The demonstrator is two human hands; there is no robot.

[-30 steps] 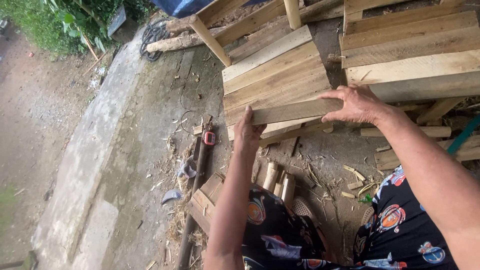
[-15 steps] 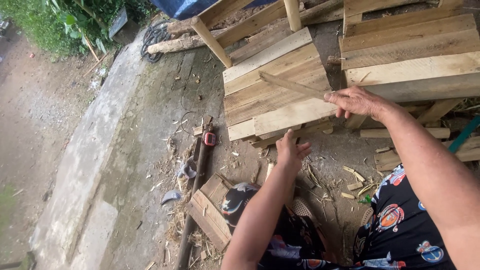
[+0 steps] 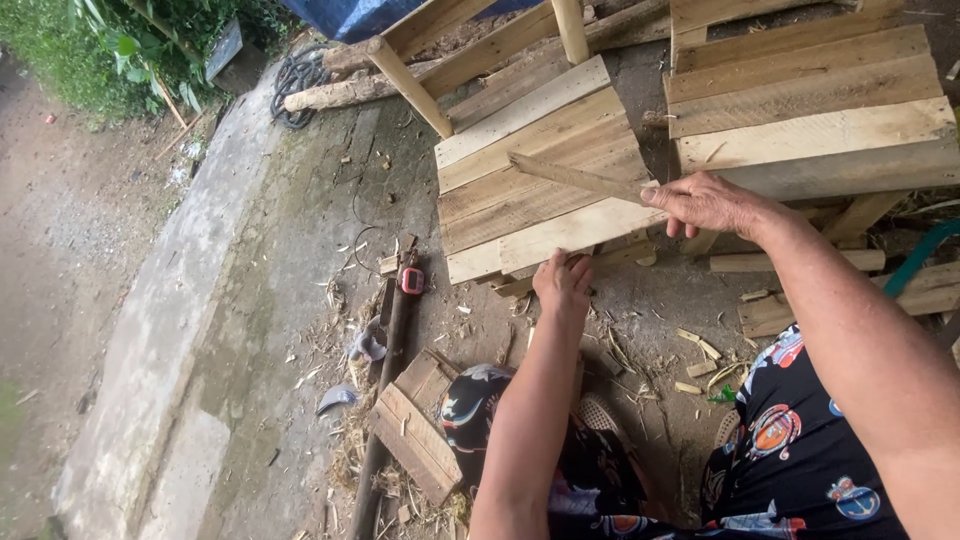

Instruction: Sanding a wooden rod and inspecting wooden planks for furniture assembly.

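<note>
While the right hand (image 3: pixel 705 203) pinches a thin wooden strip (image 3: pixel 575 177) lying slantwise across the stack of planks (image 3: pixel 530 200), the left hand (image 3: pixel 562 283) rests open-fingered against the stack's near edge. The step looks like lifting the strip clear; next needs a steady pull.

Black garment (image 3: pixel 800 470) with colourful round patches.
</note>
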